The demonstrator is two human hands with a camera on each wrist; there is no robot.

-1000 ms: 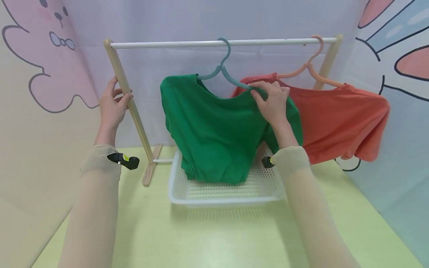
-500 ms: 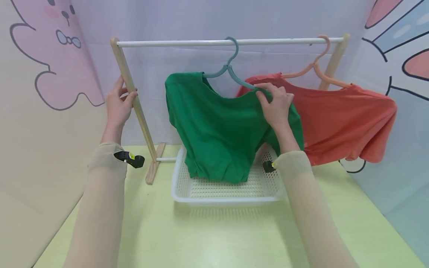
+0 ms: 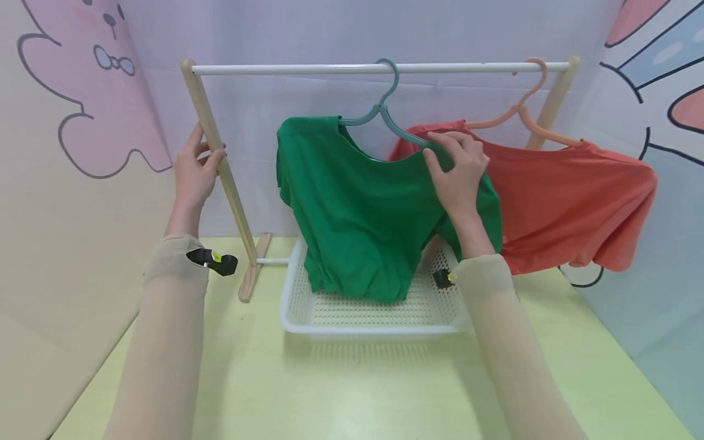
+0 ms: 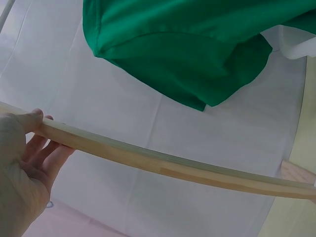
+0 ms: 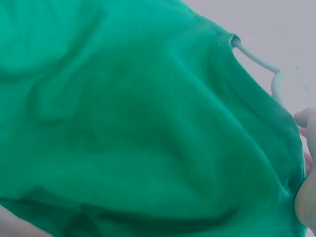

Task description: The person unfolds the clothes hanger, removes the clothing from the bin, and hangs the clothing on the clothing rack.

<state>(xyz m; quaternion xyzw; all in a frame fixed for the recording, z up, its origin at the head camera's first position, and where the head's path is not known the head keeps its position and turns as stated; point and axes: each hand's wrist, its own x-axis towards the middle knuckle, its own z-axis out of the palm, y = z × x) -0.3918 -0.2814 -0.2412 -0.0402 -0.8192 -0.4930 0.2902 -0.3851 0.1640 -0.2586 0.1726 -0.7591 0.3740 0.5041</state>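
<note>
A green T-shirt (image 3: pixel 357 208) hangs on a teal hanger (image 3: pixel 379 110), hooked near the middle of the white rod (image 3: pixel 308 69). My right hand (image 3: pixel 461 174) pinches the shirt and hanger arm at the right shoulder, with thumb and fingers at the neckline. Its fingers (image 5: pixel 302 118) show only at the edge of the right wrist view. My left hand (image 3: pixel 194 168) grips the rack's left wooden post (image 3: pixel 222 165). In the left wrist view, thumb and fingers lie around this post (image 4: pixel 163 165). The shirt's lower part hangs over the white basket.
A coral-red T-shirt (image 3: pixel 572 201) hangs on an orange hanger (image 3: pixel 522 111) at the rod's right end, partly behind the green one. Below stands a white perforated basket (image 3: pixel 374 329) on the pale yellow-green table (image 3: pixel 352 391). Printed cloth walls enclose the back and sides.
The head view has shifted a little. My right hand, the green T-shirt and its hanger have moved slightly right along the rod. My left hand stays on the post.
</note>
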